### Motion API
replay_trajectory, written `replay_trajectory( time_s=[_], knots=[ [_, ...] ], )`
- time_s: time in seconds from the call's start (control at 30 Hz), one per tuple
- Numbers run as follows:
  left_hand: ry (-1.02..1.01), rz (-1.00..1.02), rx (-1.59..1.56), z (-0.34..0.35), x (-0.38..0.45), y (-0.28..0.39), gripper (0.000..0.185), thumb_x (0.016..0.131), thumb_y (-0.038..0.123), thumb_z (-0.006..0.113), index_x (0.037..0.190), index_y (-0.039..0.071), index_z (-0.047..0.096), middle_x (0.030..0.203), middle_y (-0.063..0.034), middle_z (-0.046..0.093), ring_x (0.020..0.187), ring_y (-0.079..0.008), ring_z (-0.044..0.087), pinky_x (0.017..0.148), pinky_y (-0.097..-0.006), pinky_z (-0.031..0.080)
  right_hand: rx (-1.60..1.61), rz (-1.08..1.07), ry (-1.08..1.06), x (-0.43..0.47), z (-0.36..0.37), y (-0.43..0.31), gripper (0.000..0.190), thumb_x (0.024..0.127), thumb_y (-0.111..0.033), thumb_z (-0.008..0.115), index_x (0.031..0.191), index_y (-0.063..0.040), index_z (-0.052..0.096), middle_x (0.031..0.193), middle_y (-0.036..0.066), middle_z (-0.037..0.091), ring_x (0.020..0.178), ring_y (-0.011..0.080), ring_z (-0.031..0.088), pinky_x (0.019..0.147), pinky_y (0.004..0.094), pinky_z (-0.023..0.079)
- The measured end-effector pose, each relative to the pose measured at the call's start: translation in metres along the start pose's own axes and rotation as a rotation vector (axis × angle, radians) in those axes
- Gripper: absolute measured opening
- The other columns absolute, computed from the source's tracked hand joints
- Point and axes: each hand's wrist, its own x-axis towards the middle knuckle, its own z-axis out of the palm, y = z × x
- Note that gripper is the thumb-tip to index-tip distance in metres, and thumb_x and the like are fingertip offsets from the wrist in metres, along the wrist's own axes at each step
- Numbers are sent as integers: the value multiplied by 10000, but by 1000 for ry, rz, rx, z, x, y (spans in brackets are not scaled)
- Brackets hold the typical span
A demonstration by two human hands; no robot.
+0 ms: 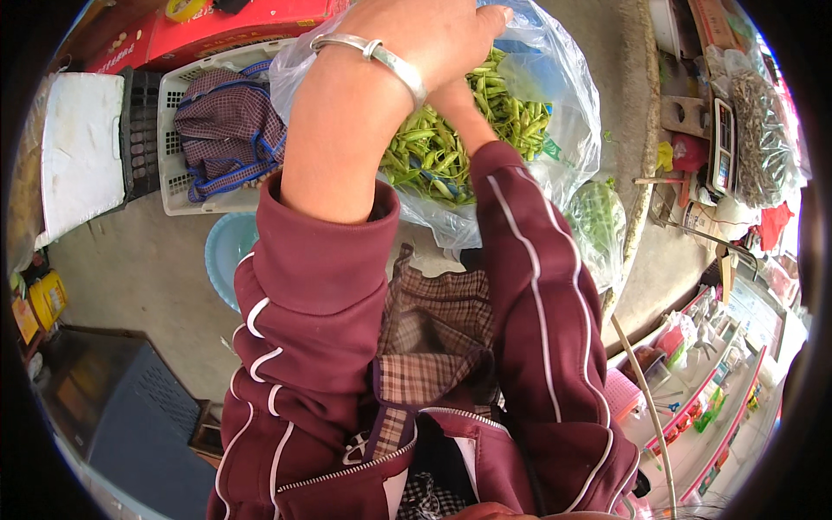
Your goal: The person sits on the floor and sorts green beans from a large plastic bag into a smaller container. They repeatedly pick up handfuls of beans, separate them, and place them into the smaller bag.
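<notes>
A heap of green bean pods lies in a large clear plastic bag in front of me. My left hand, with a silver bangle at its wrist, reaches across the far part of the heap. Its fingers run past the top edge of the picture, so their grip is hidden. Crossing beneath it, my right hand shows only near the wrist, low over the pods. The left hand covers its fingers. Blue material shows beyond the pods inside the bag.
A white plastic crate at left holds a checked cloth bag. Below it is a light blue basin. Red boxes stand behind. At right are bagged leafy greens, a scale and stocked shelves.
</notes>
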Motion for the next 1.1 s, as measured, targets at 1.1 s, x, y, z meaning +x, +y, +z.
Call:
replay_trajectory(
  time_s=[1.1],
  knots=[
    [-116, 196, 167, 52, 38, -37, 551, 976, 462, 546, 1381, 87, 558, 1316, -174, 627, 1244, -291, 579, 1036, -367, 423, 1303, 325, -56, -292, -169, 104, 446, 901, -190, 730, 1295, -54, 573, 1029, 13, 663, 814, 106, 640, 703, 248, 515]
  ],
)
